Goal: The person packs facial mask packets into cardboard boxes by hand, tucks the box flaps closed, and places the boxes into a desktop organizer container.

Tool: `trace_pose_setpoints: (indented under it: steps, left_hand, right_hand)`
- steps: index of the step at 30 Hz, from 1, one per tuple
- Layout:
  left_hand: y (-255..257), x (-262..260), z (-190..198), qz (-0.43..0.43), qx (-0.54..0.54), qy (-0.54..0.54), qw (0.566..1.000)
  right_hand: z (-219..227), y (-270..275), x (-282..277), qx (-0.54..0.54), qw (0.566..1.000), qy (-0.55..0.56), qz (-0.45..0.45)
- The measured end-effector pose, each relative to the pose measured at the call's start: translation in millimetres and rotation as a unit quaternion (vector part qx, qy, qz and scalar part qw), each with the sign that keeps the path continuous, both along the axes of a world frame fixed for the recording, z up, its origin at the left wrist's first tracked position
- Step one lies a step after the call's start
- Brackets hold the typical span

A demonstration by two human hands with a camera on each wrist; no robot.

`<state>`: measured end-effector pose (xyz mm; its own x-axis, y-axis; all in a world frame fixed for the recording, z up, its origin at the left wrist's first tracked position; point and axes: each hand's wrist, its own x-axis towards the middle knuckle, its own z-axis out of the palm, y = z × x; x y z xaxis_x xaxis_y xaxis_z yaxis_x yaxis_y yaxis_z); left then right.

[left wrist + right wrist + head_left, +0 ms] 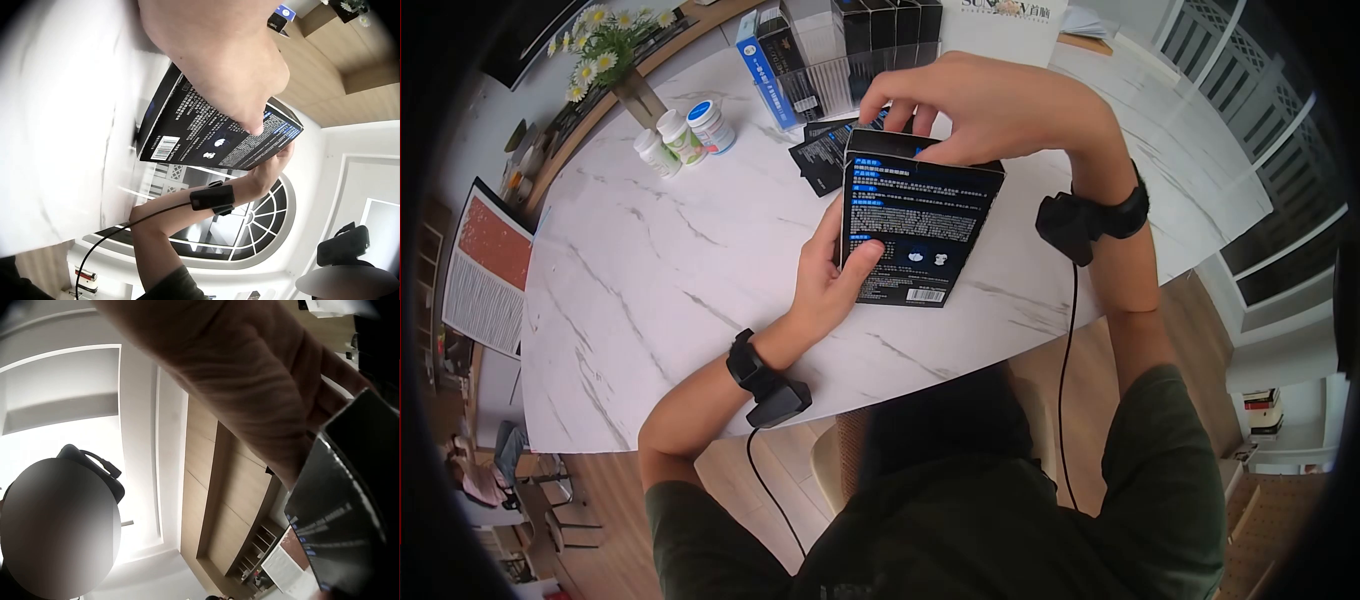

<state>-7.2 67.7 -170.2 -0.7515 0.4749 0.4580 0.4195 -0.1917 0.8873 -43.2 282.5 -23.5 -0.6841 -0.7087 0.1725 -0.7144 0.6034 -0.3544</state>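
A black cardboard box (930, 225) with white and blue print and a barcode stands tilted over the table, its printed face toward me. My left hand (825, 275) grips its left side, the thumb lying across the printed face. Over the box's top end arches my right hand (1000, 105), with bent fingers at the far top edge and the thumb on the top panel. In the left wrist view the barcode end of the box (187, 134) is low, close to the tabletop. The right wrist view shows the box (331, 512) beneath the right palm. Its inside is hidden.
Flat black packets (815, 165) lie behind the box on the marble-patterned table (650, 300). A clear organizer (830, 85) holds several black boxes, beside a blue-and-white box (765, 85). Three small white bottles (710, 130) and a flower vase (638, 98) stand at the left.
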Motion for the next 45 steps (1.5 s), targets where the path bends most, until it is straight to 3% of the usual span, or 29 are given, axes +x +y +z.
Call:
trace_pose_setpoints:
  steps: [4,7,9,19,24,27,31,34,36,41,42,44,45]
  left_hand:
    - [0,0,1,-0.004,-0.004,0.004,1.0]
    - [0,-1,1,0.003,-0.015,-0.016,1.0]
    - [1,-2,0,0.006,-0.008,-0.02,1.0]
    - [1,-3,-3,0.014,-0.004,-0.042,0.999]
    - [2,-1,-2,-0.004,-0.002,-0.05,0.999]
    - [3,-2,-2,-0.004,-0.005,-0.051,0.999]
    - [3,-5,-3,0.026,-0.002,-0.042,0.999]
    - [4,-7,-3,0.031,0.019,-0.045,0.998]
    - [4,-6,-2,0.032,0.027,-0.046,0.998]
    - [6,-4,6,0.046,0.062,-0.031,0.996]
    - [6,-6,3,0.012,0.095,-0.061,0.994]
    - [4,-10,-5,-0.023,0.128,-0.09,0.987]
    - [2,-12,-9,-0.058,0.115,-0.097,0.987]
  right_hand:
    - [-5,-4,-5,0.028,0.999,0.02,-0.003]
    - [-5,-5,-7,0.021,0.999,-0.034,-0.026]
    - [-2,-6,-8,0.017,0.999,-0.02,0.026]
    - [-7,-8,-18,-0.021,0.997,-0.027,0.069]
    - [-14,-7,-21,-0.011,0.99,-0.131,0.055]
    - [-12,-7,-22,-0.007,0.988,-0.139,0.067]
    - [-7,-8,-19,0.001,0.99,-0.131,0.047]
    - [-10,-3,-27,-0.016,0.994,-0.052,0.095]
    - [-6,3,-27,-0.078,0.986,0.02,0.148]
    - [17,22,-15,-0.167,0.981,-0.038,0.09]
    - [22,23,-11,-0.167,0.981,-0.038,0.09]
    - [32,20,-1,-0.271,0.955,-0.112,0.036]
    - [28,26,-16,-0.268,0.952,-0.131,0.063]
